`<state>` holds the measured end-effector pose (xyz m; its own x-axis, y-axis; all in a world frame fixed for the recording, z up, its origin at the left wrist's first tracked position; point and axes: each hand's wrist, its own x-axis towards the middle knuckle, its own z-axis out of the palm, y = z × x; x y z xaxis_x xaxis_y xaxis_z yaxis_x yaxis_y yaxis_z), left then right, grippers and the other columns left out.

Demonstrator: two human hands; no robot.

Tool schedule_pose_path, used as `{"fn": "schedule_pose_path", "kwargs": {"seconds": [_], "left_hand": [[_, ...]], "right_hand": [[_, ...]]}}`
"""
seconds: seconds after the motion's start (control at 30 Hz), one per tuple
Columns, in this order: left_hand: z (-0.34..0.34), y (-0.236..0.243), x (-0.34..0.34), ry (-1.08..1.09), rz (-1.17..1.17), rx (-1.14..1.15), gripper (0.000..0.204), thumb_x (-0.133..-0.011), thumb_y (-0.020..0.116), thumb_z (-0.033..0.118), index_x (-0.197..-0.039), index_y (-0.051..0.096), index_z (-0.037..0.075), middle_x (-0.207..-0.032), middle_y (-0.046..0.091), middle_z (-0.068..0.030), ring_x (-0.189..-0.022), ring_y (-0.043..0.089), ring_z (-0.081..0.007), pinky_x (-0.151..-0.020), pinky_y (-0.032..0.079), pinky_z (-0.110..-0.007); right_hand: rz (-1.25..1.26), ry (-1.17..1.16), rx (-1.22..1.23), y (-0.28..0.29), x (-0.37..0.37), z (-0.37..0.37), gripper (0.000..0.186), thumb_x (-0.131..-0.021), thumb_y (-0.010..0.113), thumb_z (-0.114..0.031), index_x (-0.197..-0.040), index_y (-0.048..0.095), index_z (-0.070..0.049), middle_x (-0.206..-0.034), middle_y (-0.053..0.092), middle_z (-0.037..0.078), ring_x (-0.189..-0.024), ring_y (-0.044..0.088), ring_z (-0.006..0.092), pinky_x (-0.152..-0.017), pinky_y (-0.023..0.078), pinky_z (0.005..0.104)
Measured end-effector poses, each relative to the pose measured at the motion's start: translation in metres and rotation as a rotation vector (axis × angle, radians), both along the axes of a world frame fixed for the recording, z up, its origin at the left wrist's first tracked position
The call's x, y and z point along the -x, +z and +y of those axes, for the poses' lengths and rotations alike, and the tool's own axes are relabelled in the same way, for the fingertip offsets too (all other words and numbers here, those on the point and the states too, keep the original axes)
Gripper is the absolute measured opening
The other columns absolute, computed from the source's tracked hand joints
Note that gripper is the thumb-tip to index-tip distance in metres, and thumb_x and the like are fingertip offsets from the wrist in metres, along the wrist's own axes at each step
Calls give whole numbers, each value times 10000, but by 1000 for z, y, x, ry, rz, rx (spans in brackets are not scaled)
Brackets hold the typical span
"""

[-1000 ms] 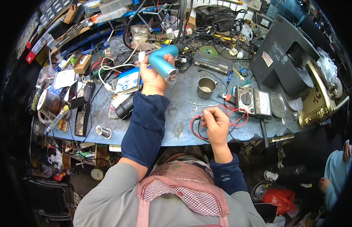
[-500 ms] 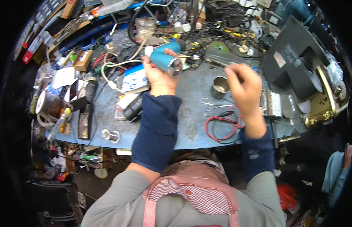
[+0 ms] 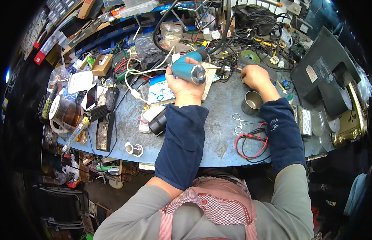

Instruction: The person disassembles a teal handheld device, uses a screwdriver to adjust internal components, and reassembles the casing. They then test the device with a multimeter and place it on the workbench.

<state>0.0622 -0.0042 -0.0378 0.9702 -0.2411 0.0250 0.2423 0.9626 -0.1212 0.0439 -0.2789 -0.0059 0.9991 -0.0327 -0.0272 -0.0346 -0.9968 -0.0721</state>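
Observation:
My left hand point(image 3: 185, 89) is wrapped palm-up round a teal barrel-shaped handheld appliance point(image 3: 186, 72). Its shiny round metal end points toward the right, and a second teal part with a dark tip reaches back behind it. My right hand point(image 3: 256, 77) is at the back right, fingers curled down beside a clear plastic tray point(image 3: 244, 61); whatever they pinch is hidden. Just below that hand stands a metal cup point(image 3: 253, 102). Locking forceps point(image 3: 241, 124) lie in front of the cup, close to coiled red and black test leads point(image 3: 252, 146).
An analogue meter point(image 3: 305, 122) and a dark panel point(image 3: 322, 74) stand on the right. Tangled cables point(image 3: 222, 60) cover the back. On the left are a glass teapot point(image 3: 66, 112), a phone point(image 3: 91, 97) and a small box point(image 3: 102, 65). A solder spool point(image 3: 134, 149) sits near the front edge.
My right hand has moved away from me, from above the cup's right side to the tray behind it. The left hand keeps hold of the teal appliance. The whole view has shifted slightly.

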Motion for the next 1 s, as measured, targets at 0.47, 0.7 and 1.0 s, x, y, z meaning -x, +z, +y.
{"fn": "schedule_pose_path", "kwargs": {"seconds": [0.47,0.7,1.0], "left_hand": [[-1,2,17,-88,-85,-88,760,-1013,490,689,-1369,557,20,-1106,706,-100,-943,736,-253,-1023,566,-451],[-5,5,24,-59,-57,-207,765,-989,506,727,-1293,592,31,-1042,704,-100,-887,713,-280,-814,590,-466],[-20,20,41,-8,16,-329,778,-1000,448,765,-1276,622,58,-988,711,-108,-875,697,-295,-750,560,-503]], "right_hand": [[-888,484,-772,37,118,91,256,-842,830,10,-1094,794,-12,-886,718,142,-868,719,341,-757,570,401],[-836,427,-965,27,122,99,214,-812,847,16,-1019,800,-8,-895,747,142,-819,729,333,-737,574,407],[-881,419,-954,24,124,100,136,-789,847,15,-894,770,-24,-833,743,125,-768,729,325,-690,567,404]]}}
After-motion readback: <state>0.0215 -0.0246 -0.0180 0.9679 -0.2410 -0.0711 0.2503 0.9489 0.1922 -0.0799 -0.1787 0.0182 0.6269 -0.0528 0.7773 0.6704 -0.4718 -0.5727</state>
